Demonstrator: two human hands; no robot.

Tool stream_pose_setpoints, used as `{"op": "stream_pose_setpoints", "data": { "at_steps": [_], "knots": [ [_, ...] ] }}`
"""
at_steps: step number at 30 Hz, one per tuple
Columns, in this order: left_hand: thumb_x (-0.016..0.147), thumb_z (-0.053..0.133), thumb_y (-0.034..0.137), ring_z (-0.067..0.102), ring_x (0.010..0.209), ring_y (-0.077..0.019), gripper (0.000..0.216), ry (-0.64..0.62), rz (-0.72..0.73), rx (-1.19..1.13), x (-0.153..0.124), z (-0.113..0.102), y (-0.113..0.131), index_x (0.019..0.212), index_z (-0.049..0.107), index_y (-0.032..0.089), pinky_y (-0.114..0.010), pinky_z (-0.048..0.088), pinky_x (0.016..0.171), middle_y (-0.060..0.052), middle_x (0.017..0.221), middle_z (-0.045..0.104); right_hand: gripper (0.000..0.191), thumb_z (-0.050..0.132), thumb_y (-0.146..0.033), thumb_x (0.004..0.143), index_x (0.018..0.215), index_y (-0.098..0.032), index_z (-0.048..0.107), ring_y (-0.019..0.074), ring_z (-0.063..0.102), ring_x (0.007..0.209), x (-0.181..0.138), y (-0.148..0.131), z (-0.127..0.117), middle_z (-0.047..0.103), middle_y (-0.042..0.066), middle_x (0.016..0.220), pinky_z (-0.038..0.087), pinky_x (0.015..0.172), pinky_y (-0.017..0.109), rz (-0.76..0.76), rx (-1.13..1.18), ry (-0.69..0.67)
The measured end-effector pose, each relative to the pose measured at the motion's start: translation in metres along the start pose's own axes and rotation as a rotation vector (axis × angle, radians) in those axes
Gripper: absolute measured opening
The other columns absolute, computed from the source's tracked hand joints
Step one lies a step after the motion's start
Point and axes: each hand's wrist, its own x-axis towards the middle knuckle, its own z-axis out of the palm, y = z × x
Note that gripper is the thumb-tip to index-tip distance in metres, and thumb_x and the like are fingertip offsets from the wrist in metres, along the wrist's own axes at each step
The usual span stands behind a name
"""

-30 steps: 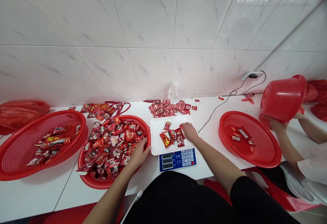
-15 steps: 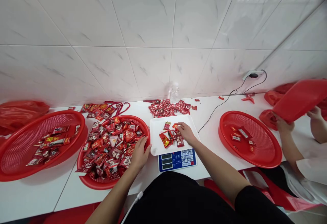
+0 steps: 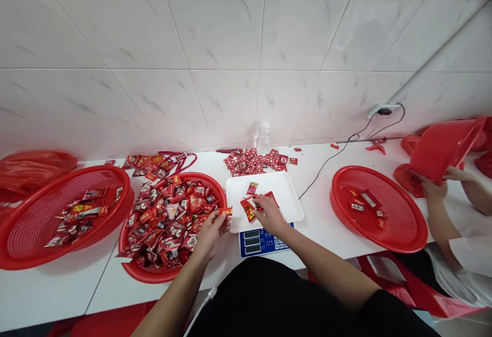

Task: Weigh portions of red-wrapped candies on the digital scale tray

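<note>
Between the thumb and fingers of my left hand (image 3: 210,235) is a small red candy packet (image 3: 226,211), at the right rim of the full red basket (image 3: 144,274). Heaped wrapped candies (image 3: 172,229) fill that basket. My right hand (image 3: 272,216) reaches over the white tray (image 3: 290,198) of the scale, its fingers bent together among the packets there. Whatever its fingertips pinch is hidden. A red and gold packet (image 3: 247,211) and a small greenish-red packet (image 3: 252,188) lie on the tray. The scale's blue panel (image 3: 265,242) shows below it.
A red basket (image 3: 23,247) with some packets stands at the left, another (image 3: 338,193) at the right. Small red packets (image 3: 246,162) and a clear bottle (image 3: 263,139) are behind the scale. A black cable (image 3: 326,160) crosses the table. A co-worker's hands (image 3: 434,191) hold a red container (image 3: 442,150).
My left hand has left the basket rim and now holds a small red packet. My right hand has moved left and down onto the tray's packets. The co-worker's red container has tilted.
</note>
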Motion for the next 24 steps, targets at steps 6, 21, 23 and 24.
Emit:
{"op": "stream_pose_setpoints", "data": {
  "at_steps": [6,21,23,24],
  "knots": [
    [0.08,0.06,0.015,0.063,0.062,-0.0089,0.011,0.21,-0.065,-0.126,0.004,-0.033,0.009,0.084,0.05,0.018,-0.019,0.052,0.061,-0.003,0.074,0.067,0.051,0.053,-0.029,0.088,0.138,-0.026,0.042,0.0304,0.015,0.141,0.002,0.04,0.002,0.027,0.009,0.15,0.021,0.111,0.051,0.039,-0.342,-0.139],
    [0.077,0.066,0.02,0.064,0.061,-0.0099,0.018,0.196,-0.075,-0.139,-0.017,-0.01,-0.002,0.085,0.05,0.018,-0.02,0.053,0.058,-0.002,0.075,0.068,0.055,0.054,-0.032,0.084,0.137,-0.023,0.043,0.0259,0.033,0.132,-0.002,0.063,-0.027,0.036,0.009,0.144,0.03,0.109,0.041,0.132,-0.332,-0.055],
    [0.077,0.067,0.02,0.064,0.061,-0.01,0.018,0.186,-0.087,-0.139,-0.02,-0.003,-0.005,0.086,0.051,0.018,-0.02,0.052,0.058,-0.003,0.075,0.068,0.051,0.05,-0.029,0.086,0.135,-0.021,0.044,0.0228,0.04,0.126,-0.006,0.065,-0.032,0.043,0.009,0.137,0.033,0.107,0.036,0.175,-0.276,-0.054],
    [0.077,0.067,0.02,0.064,0.061,-0.0099,0.019,0.18,-0.096,-0.142,-0.022,0.0,-0.007,0.086,0.05,0.018,-0.02,0.052,0.058,-0.003,0.075,0.068,0.05,0.049,-0.027,0.086,0.135,-0.021,0.045,0.021,0.043,0.123,-0.007,0.066,-0.034,0.046,0.009,0.133,0.035,0.105,0.034,0.182,-0.238,-0.062]
  ]
}}
